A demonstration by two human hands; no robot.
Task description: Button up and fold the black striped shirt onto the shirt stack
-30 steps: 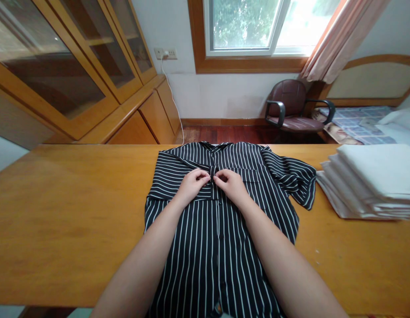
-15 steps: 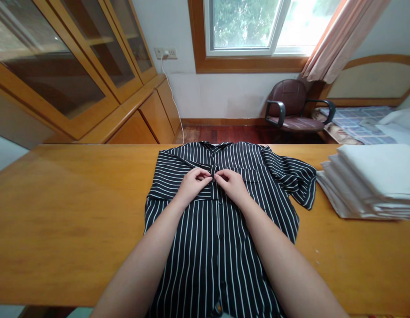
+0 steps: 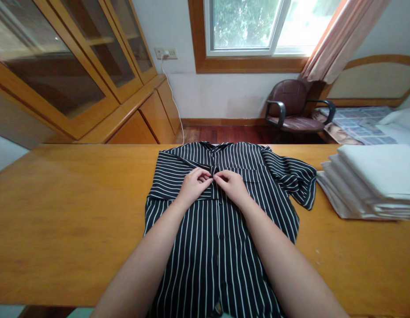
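fingers (image 3: pixel 202 176) on striped shirt (image 3: pixel 209 247) placket

Thin, smooth striped cloth shirt (image 3: pixel 221 229) on a glossy varnished wood table (image 3: pixel 69 221); folded, seemingly matt white cloth (image 3: pixel 373 181).

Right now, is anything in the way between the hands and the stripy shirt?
No, nothing visible. The left hand and right hand pinch the striped shirt at its button strip, below the collar. The stack of white cloth lies off to the right, apart.
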